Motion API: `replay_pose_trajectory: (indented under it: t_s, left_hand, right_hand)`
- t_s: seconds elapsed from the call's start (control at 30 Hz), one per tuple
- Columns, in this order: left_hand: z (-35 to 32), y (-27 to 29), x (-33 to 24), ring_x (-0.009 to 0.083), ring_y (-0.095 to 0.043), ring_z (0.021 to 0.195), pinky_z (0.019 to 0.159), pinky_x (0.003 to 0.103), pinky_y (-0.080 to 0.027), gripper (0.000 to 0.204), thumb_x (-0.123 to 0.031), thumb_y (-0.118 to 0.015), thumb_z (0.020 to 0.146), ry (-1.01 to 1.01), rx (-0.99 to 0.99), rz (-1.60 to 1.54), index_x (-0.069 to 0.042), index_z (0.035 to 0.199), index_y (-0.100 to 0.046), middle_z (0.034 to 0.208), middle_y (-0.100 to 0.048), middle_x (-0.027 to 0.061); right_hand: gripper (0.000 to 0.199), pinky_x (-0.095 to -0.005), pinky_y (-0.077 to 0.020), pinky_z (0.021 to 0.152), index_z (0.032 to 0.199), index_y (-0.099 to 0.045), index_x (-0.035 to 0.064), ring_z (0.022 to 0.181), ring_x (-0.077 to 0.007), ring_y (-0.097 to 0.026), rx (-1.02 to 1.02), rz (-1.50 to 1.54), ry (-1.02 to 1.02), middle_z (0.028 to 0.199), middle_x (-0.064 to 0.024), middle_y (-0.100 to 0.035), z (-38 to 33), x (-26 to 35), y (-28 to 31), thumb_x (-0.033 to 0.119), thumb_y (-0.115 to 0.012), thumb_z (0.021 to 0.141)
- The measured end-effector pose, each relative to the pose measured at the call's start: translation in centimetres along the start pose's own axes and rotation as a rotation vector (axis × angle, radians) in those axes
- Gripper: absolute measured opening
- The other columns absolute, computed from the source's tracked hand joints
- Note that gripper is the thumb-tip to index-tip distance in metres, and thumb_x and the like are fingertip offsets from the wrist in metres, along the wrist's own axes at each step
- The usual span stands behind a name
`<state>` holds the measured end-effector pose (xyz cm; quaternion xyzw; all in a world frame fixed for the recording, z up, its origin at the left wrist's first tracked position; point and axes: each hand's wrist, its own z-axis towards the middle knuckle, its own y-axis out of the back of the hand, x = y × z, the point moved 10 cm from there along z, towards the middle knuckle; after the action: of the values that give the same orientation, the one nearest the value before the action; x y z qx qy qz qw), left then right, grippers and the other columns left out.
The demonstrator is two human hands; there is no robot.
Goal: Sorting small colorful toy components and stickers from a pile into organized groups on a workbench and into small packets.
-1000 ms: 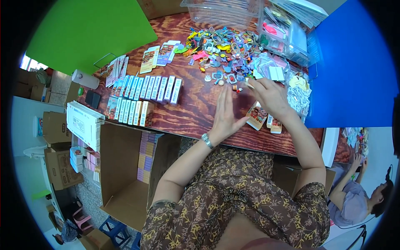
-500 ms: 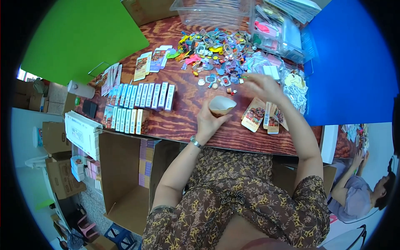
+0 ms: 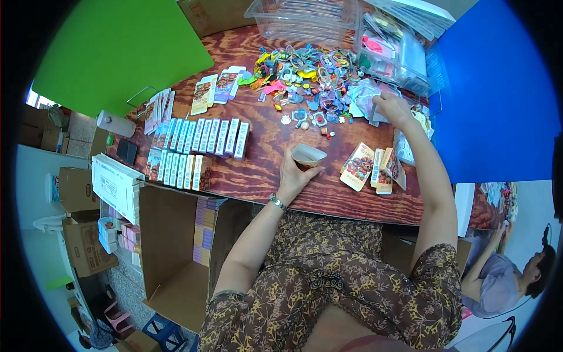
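Observation:
My left hand (image 3: 295, 178) is wrapped round a small open-topped cardboard box (image 3: 308, 154), its opening facing up and its inside pale. Farther out to the right, my right hand (image 3: 394, 110) bends its fingers down onto a pile of clear and pale plastic packets (image 3: 362, 101). Its fingertips are pinched there, and what they grip cannot be made out. Beyond the box lies a heap of small colourful trinkets (image 3: 305, 70). Right of the box are several flat, orange-and-cream printed cartons (image 3: 356, 169).
Rows of upright filled boxes (image 3: 202, 138) stand at the left, with flat cartons (image 3: 202, 95) behind. Clear plastic bins (image 3: 302, 20) stand at the back. A green panel (image 3: 123, 53) and a blue panel (image 3: 498, 100) flank the table. Another person (image 3: 498, 281) works at the far right.
My right hand has moved right and away from me, from beside the trinkets to the plastic packets. My left hand still holds the box, now tilted a little differently.

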<state>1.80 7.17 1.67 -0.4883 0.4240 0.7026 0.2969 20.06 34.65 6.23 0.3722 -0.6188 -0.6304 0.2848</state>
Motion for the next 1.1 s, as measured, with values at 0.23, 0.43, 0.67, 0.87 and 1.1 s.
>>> replay_pose_trajectory:
  t_s: [0.23,0.43,0.67,0.87,1.1]
  left_hand:
    - [0.3,0.2,0.5,0.0267,-0.066,0.106,0.090,0.039,-0.054,0.091,-0.024,-0.094,0.066,0.072,-0.032,0.010,-0.001,0.132,-0.037,0.115,-0.064,0.0179]
    - [0.4,0.1,0.5,0.0299,-0.065,0.108,0.091,0.041,-0.053,0.091,-0.024,-0.095,0.065,0.005,-0.065,-0.010,0.000,0.131,-0.037,0.117,-0.062,0.0199]
    - [0.2,0.1,0.6,0.0327,-0.063,0.110,0.092,0.043,-0.052,0.087,-0.024,-0.095,0.064,0.058,-0.070,-0.083,-0.002,0.126,-0.039,0.119,-0.059,0.0201]
    - [0.0,0.5,1.7,0.0337,-0.062,0.112,0.094,0.044,-0.051,0.092,-0.026,-0.096,0.063,0.058,-0.071,-0.100,-0.002,0.130,-0.038,0.121,-0.058,0.0202]
    - [0.3,1.6,0.7,0.0368,-0.059,0.115,0.095,0.045,-0.049,0.093,-0.024,-0.095,0.062,-0.041,-0.089,-0.006,-0.002,0.132,-0.039,0.122,-0.057,0.0199]
  right_hand:
    - [0.044,-0.0402,-0.0540,0.078,0.132,-0.058,0.0152,0.091,-0.0326,-0.067,-0.210,0.346,0.083,0.107,-0.0145,-0.068,-1.7,4.4,8.3,0.009,-0.066,0.090]
    - [0.016,-0.0239,-0.0492,0.070,0.113,-0.063,0.0010,0.080,-0.0089,-0.062,-0.374,1.195,-0.034,0.093,-0.0042,-0.066,-4.9,12.5,11.2,0.004,-0.062,0.096]
    - [0.020,-0.0303,-0.0520,0.063,0.105,-0.066,0.0027,0.072,-0.0174,-0.067,-0.675,0.798,0.288,0.088,-0.0083,-0.069,-6.7,19.3,12.7,-0.001,-0.071,0.087]
    - [0.025,-0.0351,-0.0520,0.064,0.104,-0.067,0.0043,0.073,-0.0246,-0.066,-0.639,0.747,0.357,0.086,-0.0098,-0.068,-7.0,20.3,13.5,-0.004,-0.071,0.081]
    - [0.023,-0.0340,-0.0506,0.062,0.103,-0.067,0.0037,0.072,-0.0239,-0.066,-0.653,0.750,0.298,0.086,-0.0090,-0.069,-7.0,19.8,13.0,-0.005,-0.071,0.082]
